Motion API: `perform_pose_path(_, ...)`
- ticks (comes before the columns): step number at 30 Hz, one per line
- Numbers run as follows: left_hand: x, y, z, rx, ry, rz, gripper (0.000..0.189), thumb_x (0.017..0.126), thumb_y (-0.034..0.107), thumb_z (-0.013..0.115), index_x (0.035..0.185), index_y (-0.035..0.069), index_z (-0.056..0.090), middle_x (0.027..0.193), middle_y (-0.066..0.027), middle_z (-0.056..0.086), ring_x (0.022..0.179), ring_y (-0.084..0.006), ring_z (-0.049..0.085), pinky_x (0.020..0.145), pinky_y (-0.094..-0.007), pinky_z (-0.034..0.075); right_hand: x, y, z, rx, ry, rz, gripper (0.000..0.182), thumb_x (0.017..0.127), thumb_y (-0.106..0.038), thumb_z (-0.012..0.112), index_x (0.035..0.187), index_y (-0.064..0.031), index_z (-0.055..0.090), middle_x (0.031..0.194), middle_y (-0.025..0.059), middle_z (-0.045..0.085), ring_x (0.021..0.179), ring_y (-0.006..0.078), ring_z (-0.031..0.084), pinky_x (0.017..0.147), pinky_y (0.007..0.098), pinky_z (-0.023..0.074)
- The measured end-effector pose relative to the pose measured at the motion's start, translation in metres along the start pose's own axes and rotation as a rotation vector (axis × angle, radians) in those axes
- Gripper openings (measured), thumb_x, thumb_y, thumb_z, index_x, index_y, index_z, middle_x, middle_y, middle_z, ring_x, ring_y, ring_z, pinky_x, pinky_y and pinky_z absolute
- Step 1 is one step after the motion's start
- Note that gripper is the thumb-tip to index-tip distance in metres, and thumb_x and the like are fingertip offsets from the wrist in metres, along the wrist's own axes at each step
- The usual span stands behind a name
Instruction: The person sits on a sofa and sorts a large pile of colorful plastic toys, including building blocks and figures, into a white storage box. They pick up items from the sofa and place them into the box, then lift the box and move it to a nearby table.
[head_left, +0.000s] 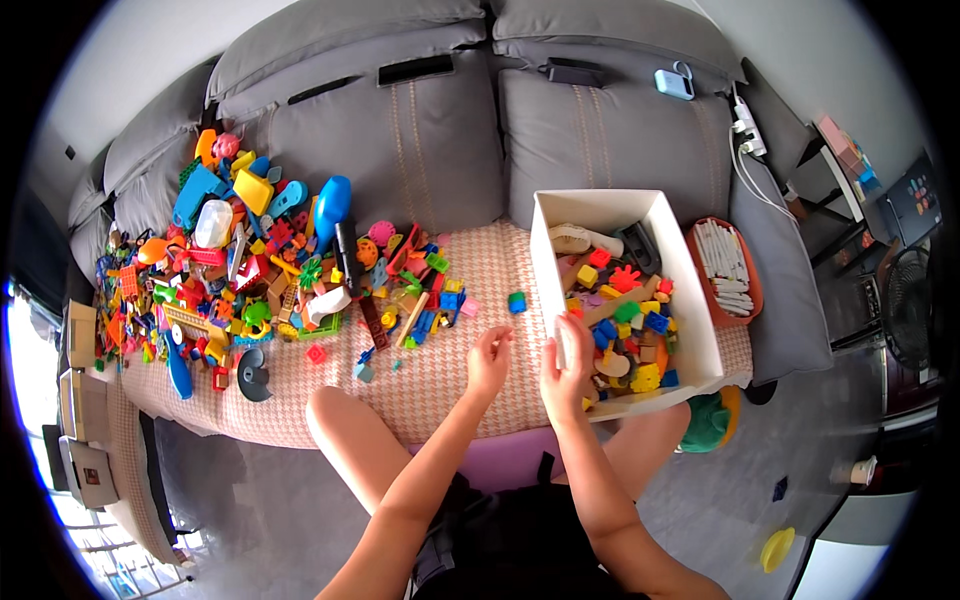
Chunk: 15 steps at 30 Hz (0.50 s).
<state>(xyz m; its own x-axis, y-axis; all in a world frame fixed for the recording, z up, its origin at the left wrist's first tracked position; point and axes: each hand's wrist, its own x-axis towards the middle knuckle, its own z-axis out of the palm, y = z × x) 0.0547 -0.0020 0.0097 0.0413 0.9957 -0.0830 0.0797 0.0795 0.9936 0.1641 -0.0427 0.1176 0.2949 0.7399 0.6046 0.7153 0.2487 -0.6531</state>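
My left hand (489, 366) hovers over the checked sofa cover (442, 390), its fingers curled; whether something small is between them cannot be told. My right hand (568, 367) is at the near left side of a white box (546, 262), thumb and fingers apart. It overlaps the box's rim, and contact is unclear. Mixed toys lie in the box, among them a red gear-shaped piece (624, 279), a yellow one (646, 378) and a blue block (657, 322). Just left of the box sits a green-and-blue block pair (517, 302). A pink block (470, 307) lies further left.
A large heap of toys (247, 277) spreads over the sofa's left half. Right of the box stands an orange basket (756, 300) of white packets (724, 262). Grey cushions (450, 142) line the back. A power strip (750, 127) with cables is at the right.
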Motion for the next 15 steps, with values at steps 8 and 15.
perform_pose_path(8, 0.019, -0.018, -0.110, 0.812, 0.332, 0.286, 0.044, 0.063, -0.005, 0.056, 0.104, 0.009, 0.060, 0.108, -0.0142, 0.053, 0.101, -0.0349, 0.048, 0.087, -0.0429, 0.041, -0.026, 0.097, 0.134, -0.282, -0.385, 0.253, 0.051, 0.076, -0.014, 0.061, 0.123, -0.0024, 0.047, 0.124, 0.0260, 0.045, 0.115, 0.0398, 0.043, 0.099, 0.0457, 0.0345)
perform_pose_path(15, 0.045, -0.020, -0.152, 1.103, -0.008, 0.018, 0.093, 0.059, 0.000, 0.066, 0.141, 0.019, 0.026, 0.132, -0.0172, 0.036, 0.116, -0.0379, 0.040, 0.091, -0.0450, 0.041, -0.030, 0.143, 0.176, -0.537, -0.270, 0.481, 0.053, 0.079, -0.024, 0.061, 0.121, 0.0009, 0.043, 0.115, 0.0237, 0.049, 0.105, 0.0390, 0.049, 0.088, 0.0495, 0.0400)
